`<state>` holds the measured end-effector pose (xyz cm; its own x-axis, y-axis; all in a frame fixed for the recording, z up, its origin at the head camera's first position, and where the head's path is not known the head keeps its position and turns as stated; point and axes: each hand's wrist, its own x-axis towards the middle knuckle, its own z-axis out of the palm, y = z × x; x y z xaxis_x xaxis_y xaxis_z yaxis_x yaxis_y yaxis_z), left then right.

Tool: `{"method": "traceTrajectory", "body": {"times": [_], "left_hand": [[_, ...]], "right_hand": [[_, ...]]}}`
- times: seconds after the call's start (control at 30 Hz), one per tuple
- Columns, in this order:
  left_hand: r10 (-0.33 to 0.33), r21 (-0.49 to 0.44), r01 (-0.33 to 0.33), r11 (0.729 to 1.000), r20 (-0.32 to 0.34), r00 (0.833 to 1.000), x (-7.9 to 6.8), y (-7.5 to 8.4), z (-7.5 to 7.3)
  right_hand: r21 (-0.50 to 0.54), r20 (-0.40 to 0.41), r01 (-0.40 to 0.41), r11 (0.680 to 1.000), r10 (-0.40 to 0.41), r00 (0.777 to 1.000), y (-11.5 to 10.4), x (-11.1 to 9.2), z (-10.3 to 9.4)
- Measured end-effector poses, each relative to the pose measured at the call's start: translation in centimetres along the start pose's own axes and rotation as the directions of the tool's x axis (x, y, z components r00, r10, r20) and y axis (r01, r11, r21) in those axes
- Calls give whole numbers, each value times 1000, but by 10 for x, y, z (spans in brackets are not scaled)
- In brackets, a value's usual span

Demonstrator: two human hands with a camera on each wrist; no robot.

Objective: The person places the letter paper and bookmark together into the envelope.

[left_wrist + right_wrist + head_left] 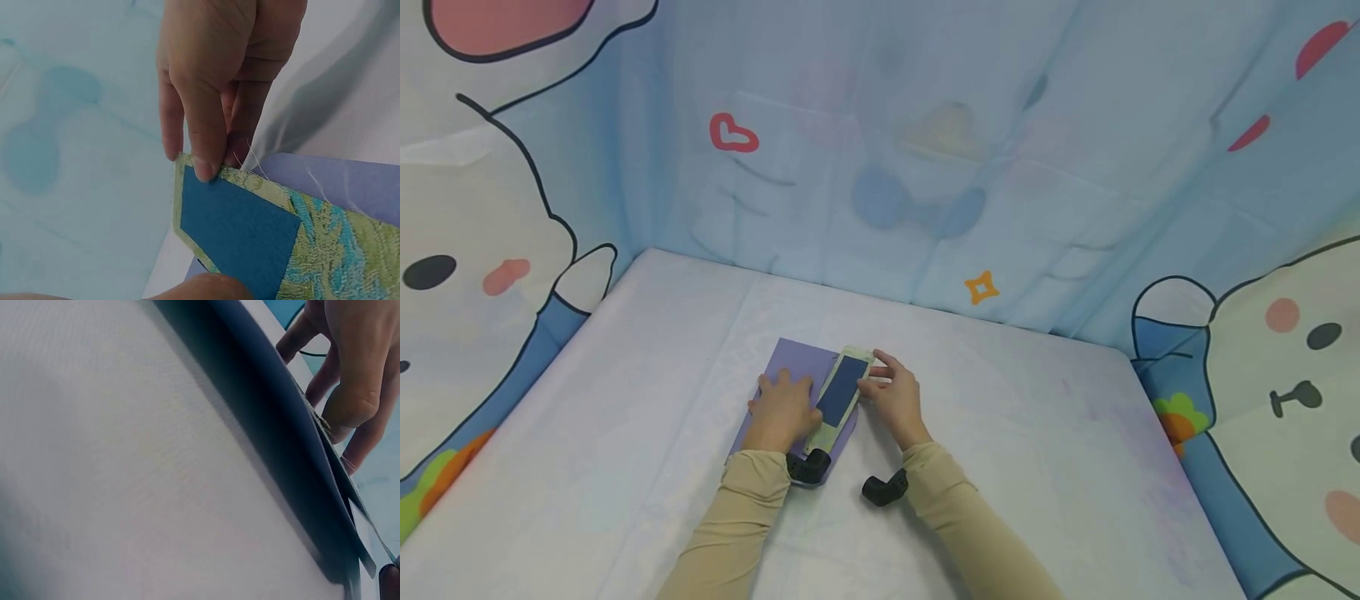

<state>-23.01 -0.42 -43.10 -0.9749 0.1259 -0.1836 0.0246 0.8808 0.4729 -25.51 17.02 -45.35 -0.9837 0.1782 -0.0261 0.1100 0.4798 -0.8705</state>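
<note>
A purple board (801, 357) lies slanted on the white-covered table. Over its right side is a long strip with a green-and-turquoise woven border and a dark blue panel (244, 225); in the head view this strip (841, 392) looks pale-edged. My right hand (897, 400) pinches the strip's far right corner, its thumb on the face in the left wrist view. Fingers spread, my left hand (781, 412) rests on the board, thumb at the strip's left edge. In the right wrist view the board (275, 412) shows edge-on, with the left hand (359, 369) above it.
Loose threads stick out from the strip's edge in the left wrist view. Black wrist-camera mounts (886, 487) sit by both cuffs. White cloth (1037, 467) covers the table around the board. Behind hangs a blue printed curtain (805, 183).
</note>
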Motion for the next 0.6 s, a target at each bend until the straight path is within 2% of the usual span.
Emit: {"method": "traceTrajectory", "body": {"times": [0.3, 0.43, 0.6], "left_hand": [[9, 3, -8, 1000, -22, 1000, -1, 0, 0], [5, 14, -5, 1000, -23, 1000, -1, 1, 0], [-2, 13, 2, 1000, -13, 1000, -1, 1, -1]], "right_hand": [[-26, 49, 27, 999, -25, 998, 0, -3, 2], [-63, 58, 24, 998, -21, 998, 0, -4, 3], [-57, 96, 11, 998, -5, 995, -1, -6, 3]]}}
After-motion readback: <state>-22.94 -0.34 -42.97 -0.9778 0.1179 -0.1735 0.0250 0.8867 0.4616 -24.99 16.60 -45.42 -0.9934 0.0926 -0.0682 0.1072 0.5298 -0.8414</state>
